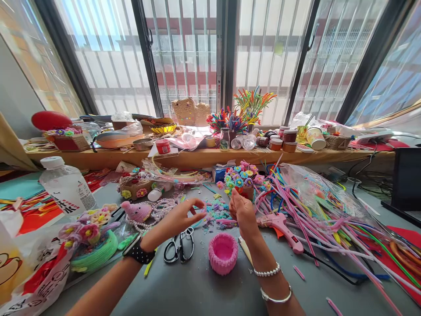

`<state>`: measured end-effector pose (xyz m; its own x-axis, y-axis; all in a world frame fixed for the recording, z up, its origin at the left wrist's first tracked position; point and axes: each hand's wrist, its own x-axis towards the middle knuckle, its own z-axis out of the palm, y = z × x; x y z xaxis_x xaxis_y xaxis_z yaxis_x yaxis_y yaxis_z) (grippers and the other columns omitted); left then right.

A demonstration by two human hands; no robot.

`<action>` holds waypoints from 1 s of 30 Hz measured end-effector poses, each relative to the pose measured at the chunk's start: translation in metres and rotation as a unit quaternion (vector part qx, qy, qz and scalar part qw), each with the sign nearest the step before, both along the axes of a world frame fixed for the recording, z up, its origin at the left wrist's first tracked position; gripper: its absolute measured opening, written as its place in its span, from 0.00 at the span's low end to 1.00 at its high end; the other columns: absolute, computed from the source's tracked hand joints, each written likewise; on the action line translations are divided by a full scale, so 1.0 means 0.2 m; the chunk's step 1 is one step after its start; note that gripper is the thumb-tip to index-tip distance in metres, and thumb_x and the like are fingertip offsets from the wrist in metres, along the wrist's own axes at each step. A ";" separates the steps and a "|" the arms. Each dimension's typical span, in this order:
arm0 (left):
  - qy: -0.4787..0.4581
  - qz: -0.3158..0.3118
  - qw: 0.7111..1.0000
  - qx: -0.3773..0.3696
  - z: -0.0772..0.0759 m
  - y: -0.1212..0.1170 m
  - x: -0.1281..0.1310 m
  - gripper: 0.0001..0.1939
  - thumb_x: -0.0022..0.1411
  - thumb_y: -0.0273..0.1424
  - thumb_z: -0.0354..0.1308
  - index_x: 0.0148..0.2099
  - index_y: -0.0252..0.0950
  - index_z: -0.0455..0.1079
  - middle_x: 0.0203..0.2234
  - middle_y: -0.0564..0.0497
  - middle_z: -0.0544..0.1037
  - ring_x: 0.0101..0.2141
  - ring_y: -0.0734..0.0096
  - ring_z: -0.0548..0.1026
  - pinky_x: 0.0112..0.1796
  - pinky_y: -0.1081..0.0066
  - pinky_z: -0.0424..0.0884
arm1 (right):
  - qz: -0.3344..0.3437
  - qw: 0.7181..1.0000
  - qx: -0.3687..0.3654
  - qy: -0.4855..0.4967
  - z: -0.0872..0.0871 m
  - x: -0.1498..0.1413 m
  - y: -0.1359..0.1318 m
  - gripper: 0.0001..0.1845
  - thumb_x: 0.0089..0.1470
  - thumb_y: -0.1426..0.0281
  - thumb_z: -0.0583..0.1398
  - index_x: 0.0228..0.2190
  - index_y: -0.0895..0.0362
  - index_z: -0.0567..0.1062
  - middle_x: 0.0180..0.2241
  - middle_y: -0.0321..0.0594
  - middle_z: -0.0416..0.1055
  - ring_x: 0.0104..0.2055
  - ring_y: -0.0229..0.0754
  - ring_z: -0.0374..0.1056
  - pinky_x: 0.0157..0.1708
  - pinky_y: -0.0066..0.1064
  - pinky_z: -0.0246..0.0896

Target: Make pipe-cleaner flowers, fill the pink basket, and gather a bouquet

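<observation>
My left hand (180, 218) is raised over the grey table (184, 289), with thumb and forefinger curled into a pinch on a small pale piece that I cannot name. My right hand (242, 211) is a hand's width to its right. Its fingers are closed on something hidden from me. Below and between the hands stands a small pink fuzzy cup (222, 253). Black-handled scissors (180, 248) lie just left of the cup. A pink glue gun (281, 227) lies right of my right wrist. Beyond my fingertips are scattered pastel scraps (219, 213).
A heap of coloured pipe cleaners in plastic wrap (315, 206) covers the right side. To the left are a water bottle (66, 185), a green flower basket (94, 250), a pink knitted figure (136, 211) and pearl beads (161, 210). A small flower bouquet (243, 178) stands ahead, below a cluttered window ledge (210, 154).
</observation>
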<state>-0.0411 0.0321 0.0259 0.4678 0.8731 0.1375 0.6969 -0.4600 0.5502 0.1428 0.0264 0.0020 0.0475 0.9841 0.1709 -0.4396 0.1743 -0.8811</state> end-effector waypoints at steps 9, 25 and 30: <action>-0.051 -0.108 0.993 0.008 -0.29 -0.29 0.19 0.49 0.36 0.42 0.63 0.58 0.45 0.43 0.53 0.43 0.57 0.52 0.53 0.58 0.49 0.55 0.57 | -0.025 0.999 0.020 0.015 0.03 0.03 -0.03 0.14 0.44 0.61 0.56 0.34 0.55 0.67 0.33 0.35 0.66 0.27 0.32 0.62 0.21 0.23 0.57; -0.255 0.028 0.956 0.140 -0.17 -0.06 0.28 0.30 0.47 0.26 0.56 0.52 0.42 0.50 0.47 0.46 0.58 0.48 0.62 0.60 0.42 0.64 0.66 | -0.144 0.975 0.145 -0.088 0.04 0.09 -0.04 0.19 0.45 0.67 0.58 0.41 0.54 0.65 0.38 0.39 0.66 0.38 0.38 0.64 0.38 0.32 0.60; -0.326 0.039 0.940 0.088 -0.24 -0.06 0.25 0.29 0.47 0.28 0.57 0.51 0.44 0.50 0.48 0.47 0.56 0.47 0.63 0.62 0.38 0.66 0.70 | -0.166 0.901 0.234 -0.326 0.04 0.05 -0.08 0.13 0.43 0.70 0.59 0.35 0.54 0.68 0.34 0.38 0.68 0.39 0.41 0.63 0.41 0.36 0.58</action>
<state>0.0086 0.0208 -0.0217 0.1689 0.8385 0.5181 0.2732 -0.5448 0.7928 0.1528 0.0112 0.0109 0.0658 0.7466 0.6620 0.2897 0.6206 -0.7286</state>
